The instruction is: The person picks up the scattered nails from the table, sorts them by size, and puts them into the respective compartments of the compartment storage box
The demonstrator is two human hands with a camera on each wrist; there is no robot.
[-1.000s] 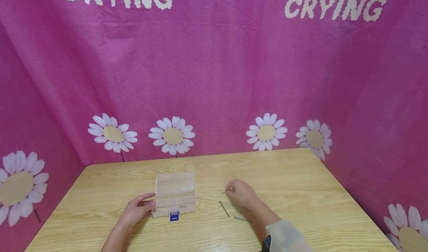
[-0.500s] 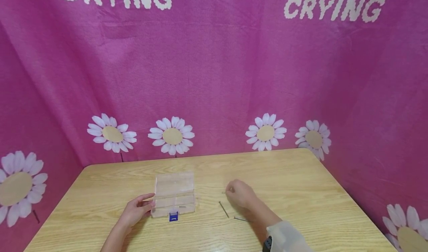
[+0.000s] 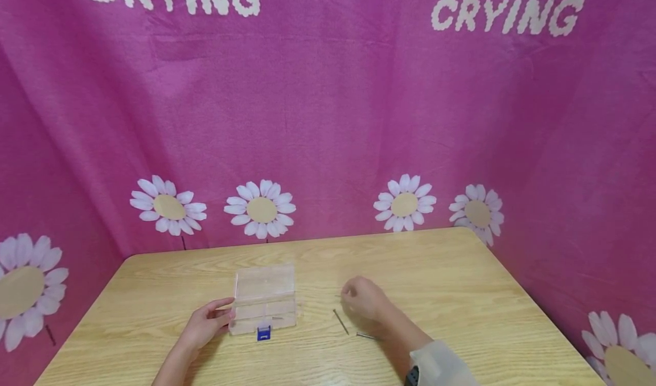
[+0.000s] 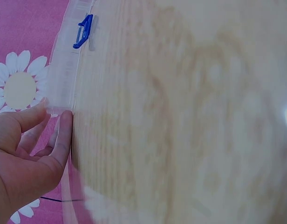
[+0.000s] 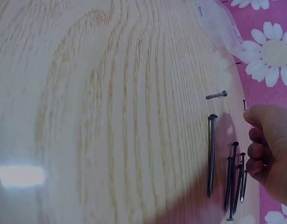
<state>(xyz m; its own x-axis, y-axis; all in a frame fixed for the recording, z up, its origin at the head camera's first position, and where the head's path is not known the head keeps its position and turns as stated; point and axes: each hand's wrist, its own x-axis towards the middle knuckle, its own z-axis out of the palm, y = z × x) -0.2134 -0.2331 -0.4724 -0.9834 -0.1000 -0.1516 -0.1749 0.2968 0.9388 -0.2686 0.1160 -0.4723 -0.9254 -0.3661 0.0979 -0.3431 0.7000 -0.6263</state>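
A clear plastic box (image 3: 265, 283) with its lid raised and a blue latch (image 3: 263, 333) sits on the table, a small nail (image 3: 277, 318) in a front compartment. My left hand (image 3: 201, 324) touches the box's left side with thumb and fingers extended, as the left wrist view also shows. To the right of the box, my right hand (image 3: 365, 299) pinches a small nail (image 5: 244, 104) between thumb and finger, the other fingers curled. Below that hand in the right wrist view lie a long nail (image 5: 212, 156), a short nail (image 5: 216, 95) and several dark nails (image 5: 233, 177), partly overlapping.
The wooden table (image 3: 410, 261) stands against a pink curtain (image 3: 328, 118) with printed daisies and lettering, which closes in the back and both sides. A long nail (image 3: 340, 321) and another nail (image 3: 367, 336) lie between the box and my right forearm.
The head view has shifted slightly. Both hands keep nearly the same places beside the box and the nails.
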